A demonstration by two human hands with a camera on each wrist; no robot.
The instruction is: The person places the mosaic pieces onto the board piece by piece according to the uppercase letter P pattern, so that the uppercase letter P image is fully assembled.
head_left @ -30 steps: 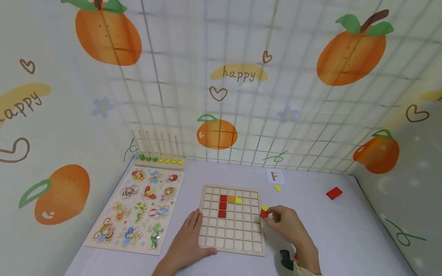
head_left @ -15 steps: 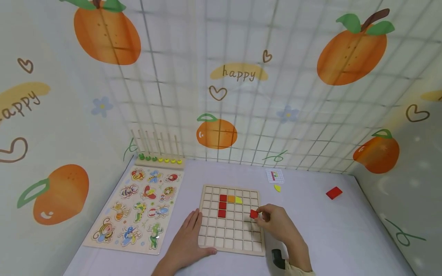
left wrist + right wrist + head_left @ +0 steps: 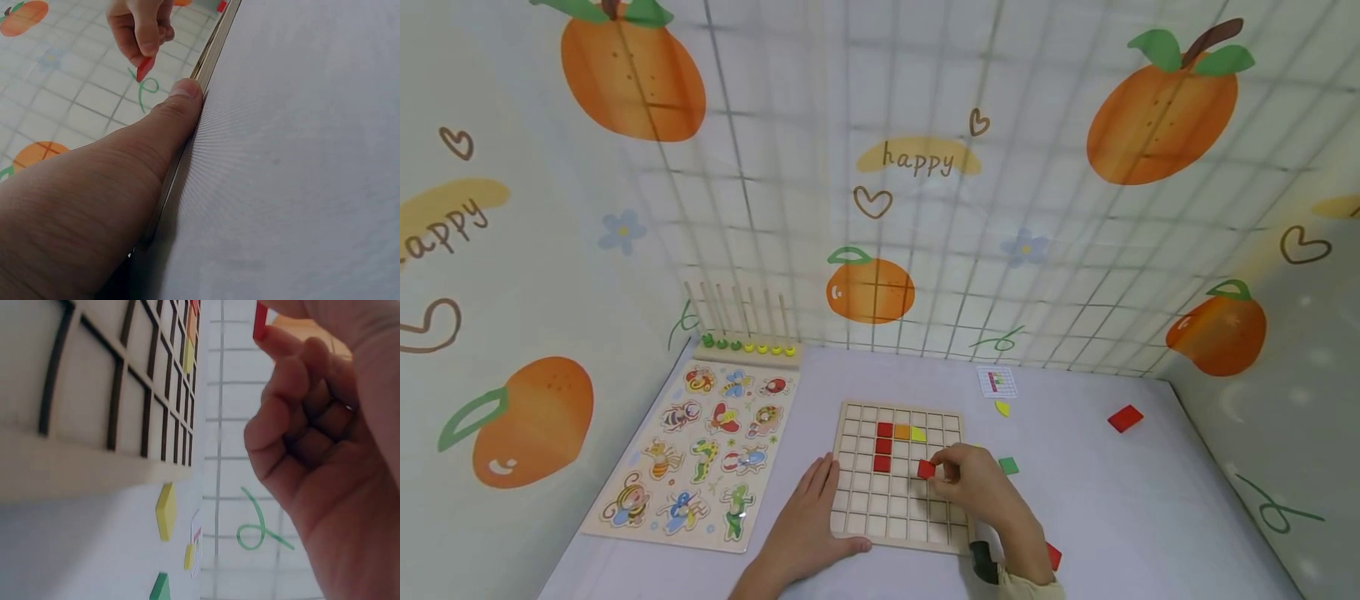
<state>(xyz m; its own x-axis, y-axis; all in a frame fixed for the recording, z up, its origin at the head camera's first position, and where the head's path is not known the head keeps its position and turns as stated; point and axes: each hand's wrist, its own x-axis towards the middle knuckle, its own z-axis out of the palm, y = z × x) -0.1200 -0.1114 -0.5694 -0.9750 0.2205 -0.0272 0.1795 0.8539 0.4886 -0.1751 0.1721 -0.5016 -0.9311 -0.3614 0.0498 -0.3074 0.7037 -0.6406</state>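
At the left edge of the head view, cut-off brown lettering (image 3: 447,221) shows "appy" on the cloth wall (image 3: 790,208). Lower left, a picture board (image 3: 751,450) of cartoon insects lies on the surface (image 3: 1150,500), a peg stand (image 3: 760,354) with green and yellow beads beyond it. At lower centre, the left hand (image 3: 805,521) rests against the grid board (image 3: 887,529), its grip wide, fingers straight and thumb spread. Set in the board are three red tiles (image 3: 883,446) in a column, an orange tile (image 3: 902,432) and a yellow tile (image 3: 918,434); upper centre, the wall reads "happy" (image 3: 917,158). Right of these, the right hand (image 3: 977,483) has a narrow grip, thumb and fingertips pinching a red piece (image 3: 927,469) above the board, apart from it. Further right lie a printed card (image 3: 997,383), its print too small to read, a yellow leaf-shaped piece (image 3: 1002,408), a green piece (image 3: 1008,466) and, at centre right, another red piece (image 3: 1125,418).
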